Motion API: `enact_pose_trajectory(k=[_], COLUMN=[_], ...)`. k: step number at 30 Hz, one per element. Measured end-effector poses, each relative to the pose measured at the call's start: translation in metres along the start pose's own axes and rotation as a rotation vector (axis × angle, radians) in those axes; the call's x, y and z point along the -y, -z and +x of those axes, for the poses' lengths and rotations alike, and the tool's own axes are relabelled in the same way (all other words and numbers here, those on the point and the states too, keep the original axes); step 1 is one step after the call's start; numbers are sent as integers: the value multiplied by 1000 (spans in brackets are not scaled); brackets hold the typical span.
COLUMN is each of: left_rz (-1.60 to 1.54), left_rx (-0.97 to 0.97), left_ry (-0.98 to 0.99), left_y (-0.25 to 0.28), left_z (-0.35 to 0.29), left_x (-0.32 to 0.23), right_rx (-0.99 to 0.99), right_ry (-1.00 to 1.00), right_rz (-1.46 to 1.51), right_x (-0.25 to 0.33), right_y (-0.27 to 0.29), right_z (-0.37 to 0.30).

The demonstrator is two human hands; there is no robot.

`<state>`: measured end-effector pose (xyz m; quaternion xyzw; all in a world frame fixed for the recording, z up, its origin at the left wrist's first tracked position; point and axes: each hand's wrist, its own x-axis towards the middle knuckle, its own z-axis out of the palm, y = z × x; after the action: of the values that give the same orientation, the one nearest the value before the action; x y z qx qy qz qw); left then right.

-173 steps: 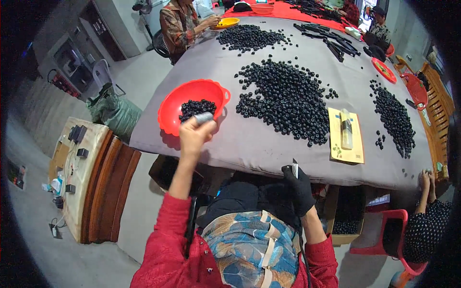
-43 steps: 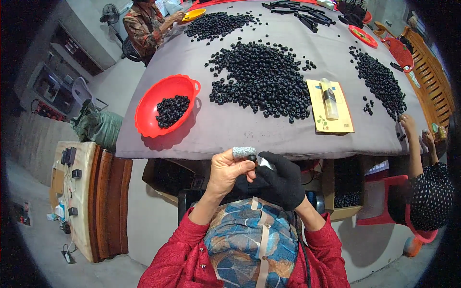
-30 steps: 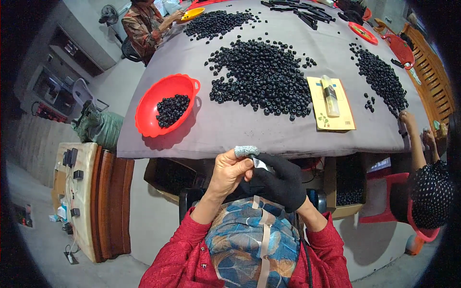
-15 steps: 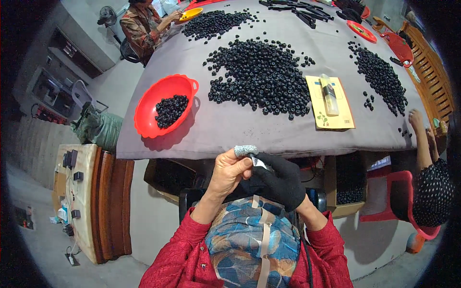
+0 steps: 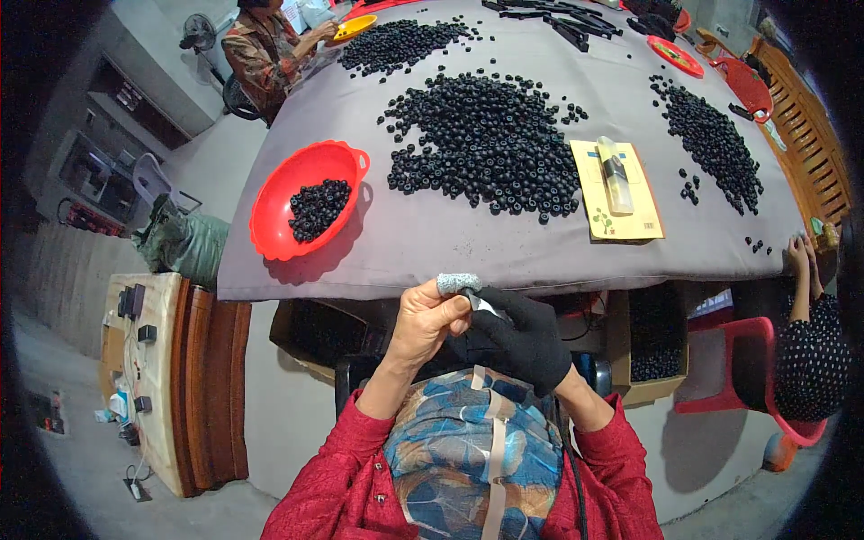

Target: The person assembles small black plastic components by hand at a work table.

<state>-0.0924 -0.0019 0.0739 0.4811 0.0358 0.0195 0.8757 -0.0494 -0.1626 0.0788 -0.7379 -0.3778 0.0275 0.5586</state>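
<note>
1. A long counter [image 5: 432,243] draped in grey cloth fills the upper half of the frame, its near edge just above the worker's hands at centre.
2. A broad heap of small black rings [image 5: 490,144] spreads across the middle of the cloth, with further heaps toward the upper left and upper right, seemingly loose stock kept within arm's reach.
3. A red bowl [image 5: 274,225] sits at the left of the counter near its edge, holding a modest pile of the same rings, apparently those set apart from the heap.
4. A yellow card [image 5: 621,216] lies right of the main heap with a pale tube-shaped tool resting on it.
5. The right hand [image 5: 522,337], in a black glove, is raised at lower centre, closed on a thin light-coloured blade [image 5: 484,306] that points toward the other hand; the glove likely guards against the edge.
6. The left hand [image 5: 427,319], bare, is pinched shut around a small part, mostly hidden, held against the blade tip below the counter edge; a grey cap [image 5: 457,283] covers one fingertip, probably for protection.
7. Other people sit at the upper left corner and at the right edge.
</note>
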Motion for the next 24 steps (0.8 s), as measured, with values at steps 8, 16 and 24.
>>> enact_pose_trajectory(k=[8,16,24], left_rz=[28,85,136], left_rx=[26,37,37], left_ry=[-19,-47,-37], left_y=[5,5,8], left_z=[0,0,0], left_x=[1,0,-1], right_rx=[49,-18,10], right_ry=[-121,-153,129], right_rz=[55,106,-90], right_x=[-2,2,-9], right_y=[-3,-3,-2], right_z=[-2,1,0])
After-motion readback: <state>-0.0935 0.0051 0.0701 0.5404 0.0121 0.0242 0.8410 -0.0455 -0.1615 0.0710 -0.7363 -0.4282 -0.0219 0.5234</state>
